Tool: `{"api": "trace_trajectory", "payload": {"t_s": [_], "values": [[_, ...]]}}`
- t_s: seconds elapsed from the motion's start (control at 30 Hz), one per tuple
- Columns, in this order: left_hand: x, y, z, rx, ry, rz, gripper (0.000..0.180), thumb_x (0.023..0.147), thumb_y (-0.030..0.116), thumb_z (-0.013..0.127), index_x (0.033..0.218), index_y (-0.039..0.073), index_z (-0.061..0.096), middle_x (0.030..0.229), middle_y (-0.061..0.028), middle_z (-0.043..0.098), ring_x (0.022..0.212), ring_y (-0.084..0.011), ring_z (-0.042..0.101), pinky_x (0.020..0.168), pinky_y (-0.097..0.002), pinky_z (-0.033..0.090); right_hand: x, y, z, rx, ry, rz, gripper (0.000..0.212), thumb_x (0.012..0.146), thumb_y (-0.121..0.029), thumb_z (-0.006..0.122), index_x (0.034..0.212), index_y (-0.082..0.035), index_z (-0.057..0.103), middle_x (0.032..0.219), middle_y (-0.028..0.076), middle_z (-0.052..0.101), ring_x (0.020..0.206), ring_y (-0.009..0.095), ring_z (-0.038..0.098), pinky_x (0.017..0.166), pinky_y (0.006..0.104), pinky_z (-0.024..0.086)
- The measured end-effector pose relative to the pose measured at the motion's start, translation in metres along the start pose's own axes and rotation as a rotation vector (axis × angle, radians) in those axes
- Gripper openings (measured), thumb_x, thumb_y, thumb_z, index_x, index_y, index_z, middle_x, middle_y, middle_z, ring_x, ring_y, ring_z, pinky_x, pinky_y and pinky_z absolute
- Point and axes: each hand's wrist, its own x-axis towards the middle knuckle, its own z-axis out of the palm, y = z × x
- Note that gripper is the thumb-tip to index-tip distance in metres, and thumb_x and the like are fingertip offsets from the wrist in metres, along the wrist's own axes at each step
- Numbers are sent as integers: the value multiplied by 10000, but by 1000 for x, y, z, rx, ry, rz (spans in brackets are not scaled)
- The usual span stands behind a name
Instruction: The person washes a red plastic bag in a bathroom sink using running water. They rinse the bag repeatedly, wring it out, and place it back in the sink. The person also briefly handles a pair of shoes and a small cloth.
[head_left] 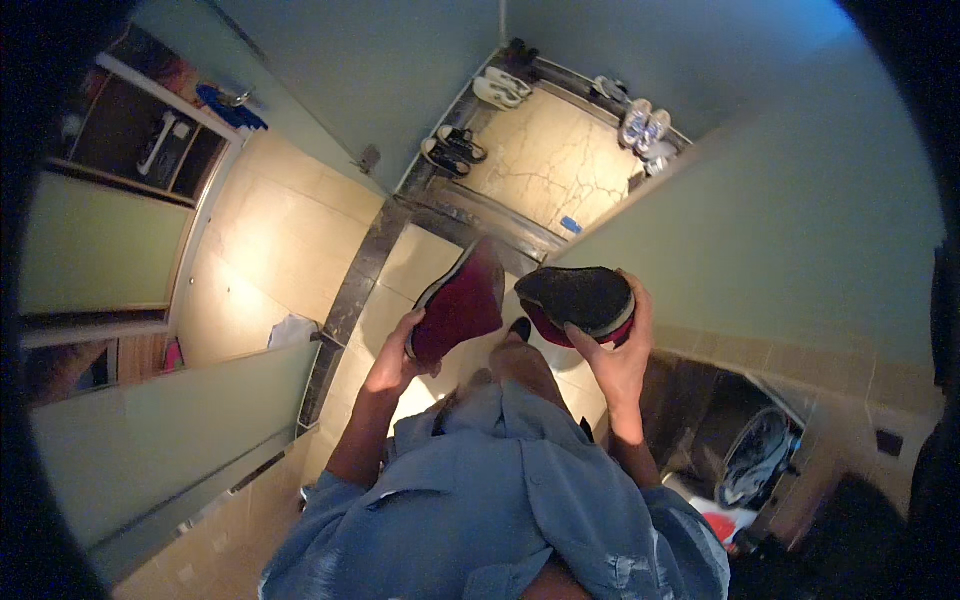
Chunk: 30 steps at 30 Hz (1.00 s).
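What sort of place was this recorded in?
Likely a home entryway or corridor: white shoes and black shoes stand along the edges of a pale, veined stone-look floor.

Tilted dark-red shoe (pixel 460 312), sole leftward, in left hand (pixel 398 358); matching shoe (pixel 578 298), black sole up, in right hand (pixel 624 352).

Head camera: left one of a head-worn pair, wide fisheye, upright
Facing: steeply down over the blue garment (pixel 440 530), which is closest
Left hand (pixel 396 357) and right hand (pixel 622 362): near, seen from above
Tiled floor (pixel 540 165): farther off, beyond the hands
Green wall (pixel 790 240): right, bending toward the dark rim
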Motion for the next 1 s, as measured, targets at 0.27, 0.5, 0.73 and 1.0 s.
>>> {"api": "trace_trajectory", "payload": {"t_s": [0.27, 0.5, 0.73, 1.0], "values": [[50, 17, -5, -124, 153, 64, 416, 827, 460, 520, 1034, 100, 540, 868, -59, 597, 660, -175, 566, 501, -306, 445, 90, 11, 41, 145, -114, -61, 782, 591, -202, 813, 1235, -19, 409, 1141, 134, 472, 1036, 245, 497, 830, 329, 448], [97, 56, -7, -246, 179, 58, 440, 832, 462, 522, 1053, 84, 558, 838, -57, 616, 636, -154, 566, 464, -291, 424, 148, 38, 93, 98, -100, -6, 807, 574, -239, 815, 1227, 3, 407, 1150, 157, 470, 1063, 283, 487, 917, 359, 400], [200, 117, -47, -189, 171, 11, 375, 820, 307, 602, 1056, 17, 566, 908, -88, 619, 725, -182, 608, 515, -310, 483, 221, 46, 165, -2, -22, 110, 812, 578, -257, 822, 1219, 6, 397, 1124, 167, 474, 1042, 300, 491, 900, 368, 409], [314, 230, -76, 300, 15, -165, 406, 809, 390, 609, 1028, 50, 587, 872, -61, 611, 685, -139, 596, 500, -278, 479, 307, 71, 248, 1, 121, 292, 820, 592, -220, 819, 1246, 2, 377, 1148, 164, 453, 1046, 284, 493, 842, 350, 457]]}}
